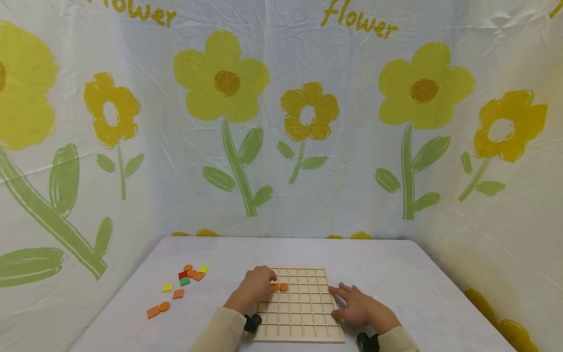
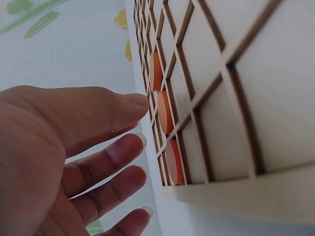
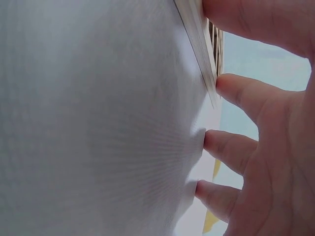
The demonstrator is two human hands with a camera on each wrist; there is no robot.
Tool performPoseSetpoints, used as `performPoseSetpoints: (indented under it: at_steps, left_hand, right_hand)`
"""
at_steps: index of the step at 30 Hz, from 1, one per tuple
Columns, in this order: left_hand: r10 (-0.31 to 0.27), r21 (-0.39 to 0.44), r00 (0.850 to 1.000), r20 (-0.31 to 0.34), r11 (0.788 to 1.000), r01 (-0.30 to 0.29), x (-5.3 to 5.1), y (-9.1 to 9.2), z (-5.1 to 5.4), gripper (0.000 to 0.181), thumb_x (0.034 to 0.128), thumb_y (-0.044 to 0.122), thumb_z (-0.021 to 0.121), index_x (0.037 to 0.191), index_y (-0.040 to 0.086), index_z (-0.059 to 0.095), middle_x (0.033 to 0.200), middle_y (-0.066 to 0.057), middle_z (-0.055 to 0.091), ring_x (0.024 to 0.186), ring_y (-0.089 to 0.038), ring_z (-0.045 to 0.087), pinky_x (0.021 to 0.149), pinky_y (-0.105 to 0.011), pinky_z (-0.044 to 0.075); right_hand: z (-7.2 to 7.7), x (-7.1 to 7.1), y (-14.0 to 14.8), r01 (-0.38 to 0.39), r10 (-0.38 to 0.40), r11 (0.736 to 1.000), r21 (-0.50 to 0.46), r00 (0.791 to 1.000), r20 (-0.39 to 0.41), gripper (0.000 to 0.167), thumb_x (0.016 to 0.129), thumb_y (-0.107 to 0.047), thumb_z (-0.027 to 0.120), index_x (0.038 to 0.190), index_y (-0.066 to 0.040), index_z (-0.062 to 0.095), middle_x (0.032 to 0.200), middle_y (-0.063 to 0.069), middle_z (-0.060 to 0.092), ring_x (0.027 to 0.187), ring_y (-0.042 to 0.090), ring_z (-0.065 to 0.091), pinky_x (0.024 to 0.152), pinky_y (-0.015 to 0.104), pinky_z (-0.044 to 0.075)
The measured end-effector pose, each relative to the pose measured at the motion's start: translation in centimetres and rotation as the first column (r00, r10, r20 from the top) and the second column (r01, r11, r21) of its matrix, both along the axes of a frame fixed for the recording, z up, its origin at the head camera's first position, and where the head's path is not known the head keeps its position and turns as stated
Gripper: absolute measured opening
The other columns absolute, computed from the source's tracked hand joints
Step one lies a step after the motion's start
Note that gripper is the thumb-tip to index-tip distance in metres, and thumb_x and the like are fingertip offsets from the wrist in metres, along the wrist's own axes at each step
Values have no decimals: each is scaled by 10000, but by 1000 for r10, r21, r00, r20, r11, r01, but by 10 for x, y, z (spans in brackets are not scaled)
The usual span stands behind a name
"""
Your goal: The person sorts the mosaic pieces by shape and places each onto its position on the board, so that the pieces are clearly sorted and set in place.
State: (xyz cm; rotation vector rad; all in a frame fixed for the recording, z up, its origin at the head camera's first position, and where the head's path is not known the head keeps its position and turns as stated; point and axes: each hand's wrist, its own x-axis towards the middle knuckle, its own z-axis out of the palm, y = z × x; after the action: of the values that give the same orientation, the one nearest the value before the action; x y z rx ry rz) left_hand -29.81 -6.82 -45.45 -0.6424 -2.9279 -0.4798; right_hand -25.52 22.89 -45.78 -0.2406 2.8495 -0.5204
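We see the left hand [image 1: 255, 288] over the far left part of the wooden board [image 1: 308, 337], its fingers loosely spread. Just beside its thumb, three orange discs [image 2: 166, 113] lie in one row of the grid. The right hand [image 1: 359, 305] is also spread: its thumb and forefinger touch the board's right edge, and two other fingertips rest on the table [image 1: 378, 264].

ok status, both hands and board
Left hand empty, near three orange discs on board. Right hand touching board's right edge. Loose pieces at left, not blocking.
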Motion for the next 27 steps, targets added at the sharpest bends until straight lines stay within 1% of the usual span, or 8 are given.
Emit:
performPoseSetpoints:
  at_steps: [3,7,9,12,16,19,22,27]
  left_hand:
    - [16,1,1000,6,1000,-16,1,-6,-3,178,876,165,657,1029,113,733,972,-19,664,917,-245,595,805,-473,472]
    - [57,10,997,47,998,-58,2,-15,-5,161,870,172,665,1001,104,730,957,-29,654,907,-239,579,830,-486,459]
    - [87,13,993,78,996,-88,3,-20,-4,166,868,179,672,1004,100,724,958,-31,642,919,-238,569,853,-487,445]
    - [124,7,988,93,992,-125,5,-29,-1,176,865,184,679,1016,101,715,936,-24,619,905,-226,550,858,-482,435]
    - [171,-13,982,75,985,-170,7,-42,3,191,853,193,697,1029,120,708,907,-6,607,890,-208,541,853,-474,441]
    - [205,-17,976,74,979,-205,9,-53,6,204,846,208,717,1033,128,705,912,-5,614,900,-210,546,868,-474,445]
    - [235,-15,968,89,972,-235,11,-64,7,211,844,211,725,1038,131,702,926,-12,618,906,-213,541,880,-476,443]
    - [279,-15,953,120,960,-279,16,-80,5,217,845,223,728,1045,144,698,947,-17,620,917,-213,531,908,-483,441]
  right_hand:
    - [-1,0,-1,-3,3,1000,-3,1000,3,717,800,-478,692,1440,-251,462,1518,138,400,1378,539,290,984,762,269]
    - [-2,1,-1,-3,3,1000,-2,1000,13,719,801,-483,690,1441,-251,460,1519,137,398,1381,537,286,980,766,267]
    - [-2,2,-1,-1,1,1000,0,1000,17,715,805,-479,688,1441,-248,460,1521,139,396,1382,537,285,981,768,263]
    - [-1,3,-1,6,-6,1000,3,1000,20,712,810,-472,685,1443,-242,457,1523,142,390,1384,535,282,983,777,244]
    - [1,3,0,1,-1,1000,6,1000,6,714,815,-473,681,1448,-238,449,1527,144,385,1383,539,278,980,785,233]
    - [1,1,1,0,0,1000,8,1000,0,711,818,-468,680,1449,-236,448,1528,145,382,1384,542,274,985,782,230]
    - [2,1,0,4,-4,1000,10,1000,4,711,820,-470,677,1450,-235,446,1531,147,377,1389,538,269,992,783,220]
    - [1,1,-2,3,-3,1000,6,1000,12,713,817,-475,677,1449,-237,448,1530,149,378,1388,540,268,987,788,217]
